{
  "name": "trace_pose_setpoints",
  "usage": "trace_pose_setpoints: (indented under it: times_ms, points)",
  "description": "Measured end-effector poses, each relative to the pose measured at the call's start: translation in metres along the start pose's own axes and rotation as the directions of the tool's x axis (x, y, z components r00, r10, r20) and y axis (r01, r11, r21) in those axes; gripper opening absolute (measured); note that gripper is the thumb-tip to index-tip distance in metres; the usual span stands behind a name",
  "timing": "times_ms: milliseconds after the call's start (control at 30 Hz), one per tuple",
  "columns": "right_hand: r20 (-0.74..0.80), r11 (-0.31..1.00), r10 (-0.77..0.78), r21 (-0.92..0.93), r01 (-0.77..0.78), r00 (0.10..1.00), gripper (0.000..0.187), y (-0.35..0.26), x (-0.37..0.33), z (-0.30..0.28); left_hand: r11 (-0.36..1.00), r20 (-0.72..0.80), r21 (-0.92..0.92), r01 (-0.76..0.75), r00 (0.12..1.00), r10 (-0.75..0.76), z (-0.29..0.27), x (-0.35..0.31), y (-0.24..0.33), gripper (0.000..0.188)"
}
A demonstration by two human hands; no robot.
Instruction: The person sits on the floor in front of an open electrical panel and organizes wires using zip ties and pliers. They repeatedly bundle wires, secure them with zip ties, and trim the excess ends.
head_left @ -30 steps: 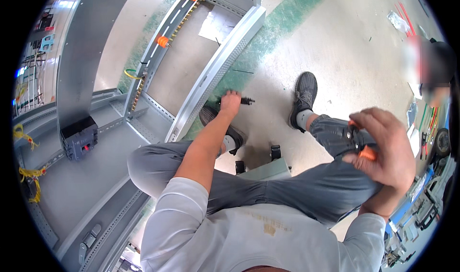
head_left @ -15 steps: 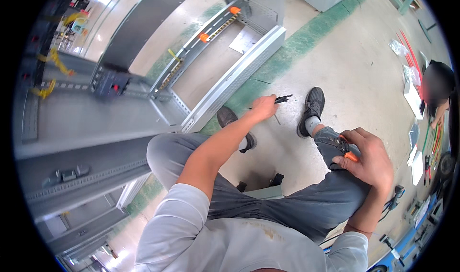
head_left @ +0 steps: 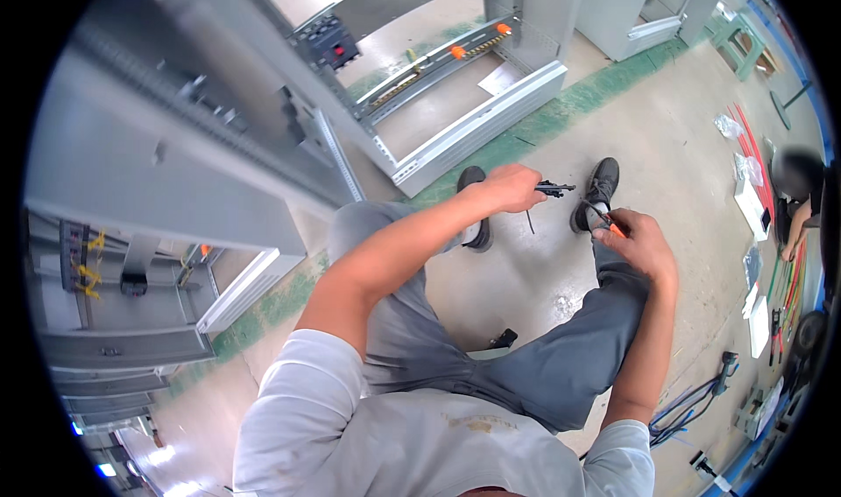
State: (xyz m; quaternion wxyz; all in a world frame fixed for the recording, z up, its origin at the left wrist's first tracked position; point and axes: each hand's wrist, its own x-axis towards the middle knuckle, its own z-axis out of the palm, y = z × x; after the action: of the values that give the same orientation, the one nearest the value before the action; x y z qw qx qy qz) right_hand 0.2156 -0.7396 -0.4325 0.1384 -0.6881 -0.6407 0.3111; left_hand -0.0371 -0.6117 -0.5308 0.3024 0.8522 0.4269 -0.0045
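Note:
My left hand is closed around a bundle of thin black strips whose ends stick out to the right; whether they are cable ties or wires I cannot tell. One dark strand points down below that hand. In my right hand is a pair of cutting pliers with orange handles. The dark jaws of the pliers point up and left toward the bundle, a small gap apart from it. Both hands are in front of my knees, above the floor near my shoes.
An open grey metal cabinet frame stands ahead on the left, with orange insulators and a black breaker. To the right lie red rods, a white box and cables. Another person's arm reaches in there.
My view has turned left, so the scene has shifted. My right hand has lifted the pliers from beside my knee toward the black bundle, and the two hands are closer together.

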Motion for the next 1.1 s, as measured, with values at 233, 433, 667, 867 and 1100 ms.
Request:
trace_pose_setpoints:
  times_ms: [233,433,667,867,1100]
  points:
    - [-0.047,0.999,-0.011,0.047,0.013,0.999,0.046,-0.012,-0.055,0.046,0.965,-0.353,-0.233,-0.124,0.935,0.035,-0.041,-0.176,-0.007,0.040]
    - [-0.079,0.931,-0.243,0.261,0.255,0.967,0.045,-0.055,-0.114,0.055,0.662,-0.672,-0.652,-0.369,0.686,-0.279,-0.024,-0.320,-0.010,0.033]
    - [-0.108,0.906,-0.224,0.344,0.248,0.968,0.041,-0.093,-0.123,0.113,0.550,-0.611,-0.699,-0.457,0.781,-0.128,-0.058,-0.391,0.035,0.031]
    - [-0.094,0.932,-0.273,0.222,0.288,0.957,0.044,-0.162,-0.155,0.143,0.663,-0.506,-0.640,-0.387,0.862,0.015,-0.075,-0.429,0.028,0.033]
    - [0.103,0.907,-0.418,-0.013,0.421,0.903,0.052,-0.277,-0.195,0.205,0.693,-0.487,-0.690,-0.209,0.843,-0.230,-0.031,-0.507,-0.081,0.033]
